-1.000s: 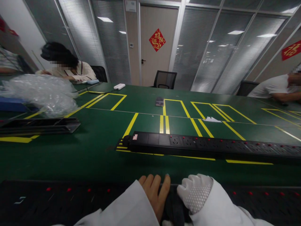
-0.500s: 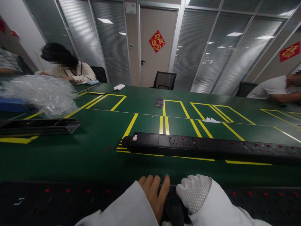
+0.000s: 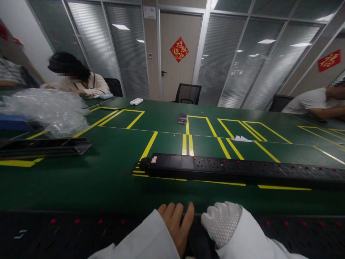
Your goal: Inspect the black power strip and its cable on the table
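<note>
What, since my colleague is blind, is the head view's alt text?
A bare left hand and white-gloved right hand lie over one black power strip; a second strip lies beyond on a green table marked with yellow tape.

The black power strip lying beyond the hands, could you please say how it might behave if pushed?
The power strip looks stiff, since its long body lies straight. Its flat, boxy shape suggests it would slide or swivel rather than roll.

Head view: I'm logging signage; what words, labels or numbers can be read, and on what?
"招财进宝": red diamond sign on the door.
"福": right-hand red sign.
Unreadable: label on the far power strip, wall notice, pale mark on the near power strip.
</note>
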`<state>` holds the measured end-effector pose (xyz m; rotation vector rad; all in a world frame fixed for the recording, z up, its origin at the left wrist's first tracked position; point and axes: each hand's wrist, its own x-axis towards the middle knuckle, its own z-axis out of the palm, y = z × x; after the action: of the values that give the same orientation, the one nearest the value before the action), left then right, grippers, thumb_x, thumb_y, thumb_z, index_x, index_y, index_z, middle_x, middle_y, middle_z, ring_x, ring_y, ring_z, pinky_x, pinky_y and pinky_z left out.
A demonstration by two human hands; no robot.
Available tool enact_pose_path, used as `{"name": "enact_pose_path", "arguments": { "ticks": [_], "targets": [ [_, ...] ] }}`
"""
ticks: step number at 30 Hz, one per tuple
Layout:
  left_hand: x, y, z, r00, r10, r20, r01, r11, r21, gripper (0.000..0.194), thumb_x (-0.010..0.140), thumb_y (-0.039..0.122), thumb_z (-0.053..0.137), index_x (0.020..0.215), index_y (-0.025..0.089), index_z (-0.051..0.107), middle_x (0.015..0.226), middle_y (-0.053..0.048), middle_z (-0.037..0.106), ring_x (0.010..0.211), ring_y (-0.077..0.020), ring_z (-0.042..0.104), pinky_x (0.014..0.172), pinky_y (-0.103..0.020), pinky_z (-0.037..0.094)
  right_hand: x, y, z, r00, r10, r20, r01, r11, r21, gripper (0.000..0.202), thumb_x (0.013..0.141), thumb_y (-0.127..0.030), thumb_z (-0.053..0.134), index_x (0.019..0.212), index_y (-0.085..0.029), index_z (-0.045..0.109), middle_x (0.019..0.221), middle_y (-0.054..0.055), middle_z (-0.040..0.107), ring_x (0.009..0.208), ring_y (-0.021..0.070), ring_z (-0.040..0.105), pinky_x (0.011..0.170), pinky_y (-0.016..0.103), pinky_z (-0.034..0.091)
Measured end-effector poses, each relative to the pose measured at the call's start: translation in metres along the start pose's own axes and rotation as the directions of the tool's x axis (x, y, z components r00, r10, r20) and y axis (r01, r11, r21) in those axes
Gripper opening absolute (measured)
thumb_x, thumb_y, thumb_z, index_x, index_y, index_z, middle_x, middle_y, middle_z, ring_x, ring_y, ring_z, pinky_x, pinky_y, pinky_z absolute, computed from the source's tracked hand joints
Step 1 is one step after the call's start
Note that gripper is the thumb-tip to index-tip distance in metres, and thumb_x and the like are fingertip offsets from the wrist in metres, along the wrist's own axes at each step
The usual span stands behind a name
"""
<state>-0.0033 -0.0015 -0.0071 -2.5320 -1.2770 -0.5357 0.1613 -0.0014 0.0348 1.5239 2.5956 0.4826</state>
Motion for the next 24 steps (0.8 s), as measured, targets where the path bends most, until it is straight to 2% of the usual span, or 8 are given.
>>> {"name": "enact_pose_path", "arguments": {
  "ticks": [3,9,13,19,24],
  "targets": [
    [0.001,0.000,-0.003,1.000,0.000,0.026,0.000,1.000,0.011,0.034,0.089,0.006,0.037,0.114,0.023,0.054,0.080,0.000,0.059,0.067,-0.0170,0.056,0.058,-0.032,0.041,-0.001,0.002,-0.009,0.998,-0.021,-0.066,0.023,0.999,0.034,0.019,0.076,-0.007,0.053,0.062,-0.019,0.057,0.058,-0.002,0.060,0.055,0.0142,0.060,0.048,0.027,0.018],
    [0.000,0.001,-0.005,0.997,0.007,0.072,-0.008,1.000,0.020,0.035,0.089,0.006,0.037,0.117,0.022,0.052,0.085,-0.002,0.060,0.070,-0.0181,0.057,0.060,-0.032,0.043,-0.003,0.003,-0.017,0.993,-0.018,-0.118,0.018,1.000,-0.003,0.022,0.071,-0.001,0.051,0.060,-0.019,0.056,0.056,-0.003,0.059,0.053,0.0132,0.058,0.049,0.026,0.021],
    [0.001,0.000,-0.004,0.998,0.014,0.069,-0.015,1.000,0.013,0.034,0.090,0.007,0.037,0.117,0.021,0.052,0.084,-0.003,0.060,0.070,-0.0183,0.057,0.059,-0.032,0.043,-0.003,0.003,-0.014,0.990,-0.018,-0.141,0.022,0.999,0.027,0.020,0.072,-0.003,0.053,0.059,-0.019,0.055,0.056,-0.003,0.059,0.052,0.0127,0.057,0.050,0.026,0.021],
    [0.000,0.000,0.002,0.999,-0.001,0.040,0.000,1.000,0.017,0.030,0.090,0.010,0.041,0.115,0.022,0.052,0.082,-0.003,0.059,0.068,-0.0187,0.057,0.058,-0.032,0.041,-0.002,0.002,-0.017,0.996,-0.012,-0.092,0.013,1.000,0.010,0.020,0.067,-0.002,0.056,0.058,-0.019,0.059,0.056,-0.003,0.060,0.052,0.0133,0.058,0.048,0.027,0.019],
    [-0.002,0.001,0.005,1.000,0.005,-0.002,-0.005,0.999,0.032,0.031,0.089,0.009,0.039,0.115,0.022,0.051,0.083,-0.002,0.059,0.069,-0.0186,0.057,0.059,-0.033,0.041,-0.002,0.002,-0.012,0.992,-0.021,-0.128,0.021,1.000,-0.004,0.020,0.069,-0.003,0.055,0.059,-0.020,0.057,0.056,-0.004,0.060,0.052,0.0136,0.058,0.048,0.027,0.020]
  ]
}}
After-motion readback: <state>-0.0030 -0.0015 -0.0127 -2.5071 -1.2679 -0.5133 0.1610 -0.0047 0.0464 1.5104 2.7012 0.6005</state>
